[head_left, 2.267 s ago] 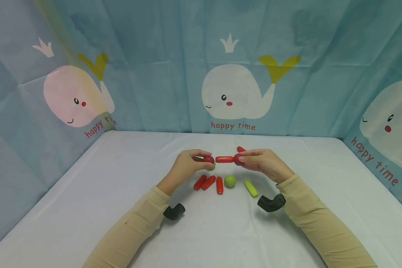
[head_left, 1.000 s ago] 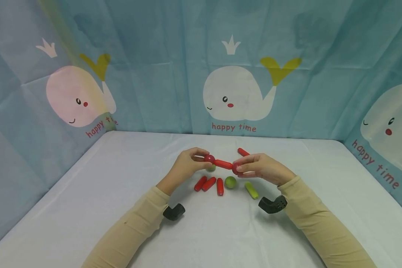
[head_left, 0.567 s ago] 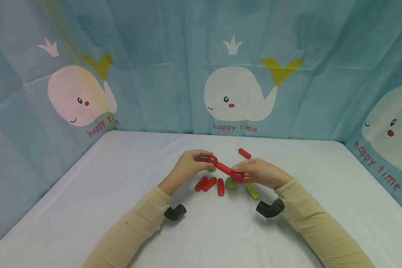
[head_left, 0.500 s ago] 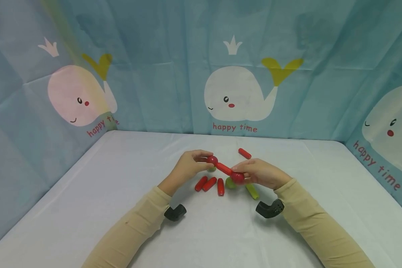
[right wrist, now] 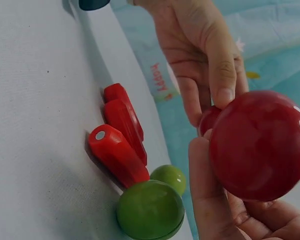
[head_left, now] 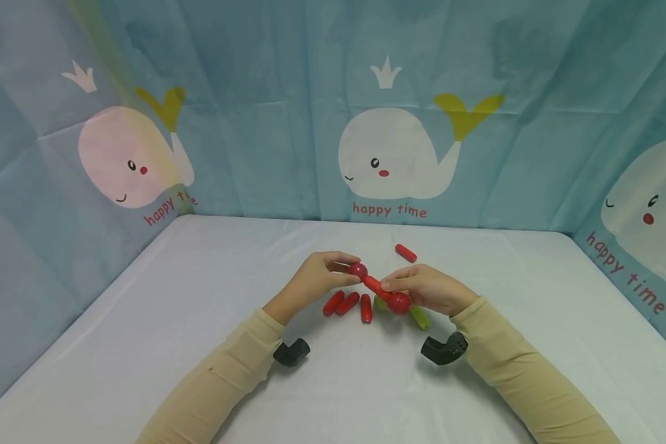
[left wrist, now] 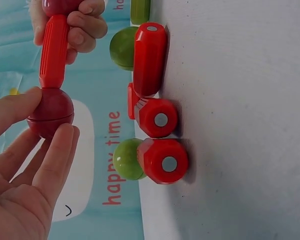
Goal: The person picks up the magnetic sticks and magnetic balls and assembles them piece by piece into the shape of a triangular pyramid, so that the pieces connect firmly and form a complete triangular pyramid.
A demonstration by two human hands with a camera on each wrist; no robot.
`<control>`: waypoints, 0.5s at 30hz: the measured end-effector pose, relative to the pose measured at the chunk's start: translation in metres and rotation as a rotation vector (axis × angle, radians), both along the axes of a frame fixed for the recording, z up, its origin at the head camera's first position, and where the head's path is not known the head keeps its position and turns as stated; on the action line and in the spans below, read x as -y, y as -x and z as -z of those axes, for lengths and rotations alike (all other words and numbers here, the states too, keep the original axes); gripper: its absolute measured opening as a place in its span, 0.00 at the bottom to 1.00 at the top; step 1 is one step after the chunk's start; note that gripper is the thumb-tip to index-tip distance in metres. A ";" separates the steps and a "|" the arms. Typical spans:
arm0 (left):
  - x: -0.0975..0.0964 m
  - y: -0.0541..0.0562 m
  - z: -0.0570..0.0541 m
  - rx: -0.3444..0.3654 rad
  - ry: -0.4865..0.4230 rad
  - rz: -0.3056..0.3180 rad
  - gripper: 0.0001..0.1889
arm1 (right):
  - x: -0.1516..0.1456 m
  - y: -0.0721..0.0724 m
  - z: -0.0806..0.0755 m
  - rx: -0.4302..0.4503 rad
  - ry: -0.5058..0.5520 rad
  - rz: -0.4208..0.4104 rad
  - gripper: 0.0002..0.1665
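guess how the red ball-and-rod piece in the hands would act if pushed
The red rod looks straight and hard, so probably stiff. Its joins might pivot, since each end meets a rounded surface. The red balls look round and smooth, so both could roll sideways together.

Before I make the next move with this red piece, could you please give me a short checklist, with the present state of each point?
1. Left hand pinches first red ball: ok.
2. Right hand grips the other end, near second red ball: ok.
3. Held red rod touches the first ball: ok, seen in the left wrist view.
4. That joint is firm: cannot tell.
5. Held balls and rod are raised off the table: ok.
6. Nearer green ball is fully visible from the head: not ok, partly covered.
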State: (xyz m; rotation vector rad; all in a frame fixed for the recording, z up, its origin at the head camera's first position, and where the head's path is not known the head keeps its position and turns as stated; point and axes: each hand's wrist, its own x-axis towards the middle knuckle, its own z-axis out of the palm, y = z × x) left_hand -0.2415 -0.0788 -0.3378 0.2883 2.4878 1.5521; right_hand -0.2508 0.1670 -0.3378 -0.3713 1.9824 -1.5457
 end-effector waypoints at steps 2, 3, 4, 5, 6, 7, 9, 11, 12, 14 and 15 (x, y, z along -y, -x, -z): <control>0.000 0.000 0.000 -0.002 0.007 0.003 0.22 | 0.001 0.000 0.001 0.003 -0.001 0.004 0.19; 0.000 0.000 -0.001 -0.005 0.012 0.006 0.22 | 0.001 0.000 0.001 0.003 -0.001 0.004 0.20; 0.001 0.000 -0.001 -0.003 0.020 0.008 0.23 | 0.001 0.000 0.001 0.004 0.000 0.006 0.20; 0.001 0.000 -0.002 -0.003 0.027 0.010 0.23 | 0.001 0.001 0.002 0.003 -0.001 0.006 0.20; 0.002 0.001 -0.002 -0.003 0.035 0.013 0.23 | 0.001 0.001 0.002 0.002 -0.003 0.008 0.21; 0.003 0.001 -0.003 -0.005 0.045 0.015 0.23 | 0.001 0.001 0.002 -0.002 -0.007 0.010 0.21; 0.006 0.002 -0.004 -0.011 0.063 0.019 0.22 | 0.000 0.001 0.002 -0.010 -0.018 0.019 0.22; 0.010 0.004 -0.005 -0.012 0.080 0.029 0.22 | -0.001 0.001 0.002 -0.014 -0.030 0.031 0.23; 0.012 0.005 -0.004 -0.013 0.093 0.034 0.21 | -0.001 0.002 0.002 -0.017 -0.038 0.039 0.24; 0.016 0.008 -0.003 -0.013 0.115 0.046 0.20 | -0.002 0.003 0.003 -0.018 -0.050 0.053 0.24; 0.017 0.009 -0.003 -0.008 0.122 0.054 0.20 | -0.003 0.003 0.003 -0.018 -0.051 0.060 0.25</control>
